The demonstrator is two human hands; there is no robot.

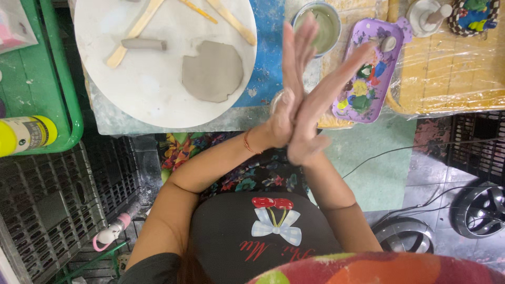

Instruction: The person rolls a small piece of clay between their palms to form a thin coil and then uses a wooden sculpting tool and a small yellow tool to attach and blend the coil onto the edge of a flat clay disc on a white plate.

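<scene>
At nine o'clock a green tray (73,105) carries a yellow-capped bottle (26,135); beside it the round white board (158,100) overhangs the table edge, bearing a flat grey clay slab (212,71) with ragged rim, a short clay roll (143,44) lying three-to-nine, and wooden sticks (134,32). Centre, left hand (288,84) and right hand (321,105) press palm to palm, fingers pointing twelve to one; whether anything lies between them I cannot tell. At two o'clock a purple paint palette (389,63) adjoins a water cup (322,23), with open floor below

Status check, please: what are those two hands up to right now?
Left hand and right hand pressed palm to palm, crossed, blurred. Whatever lies between them hidden. Flattened clay slab untouched on round board.
</scene>
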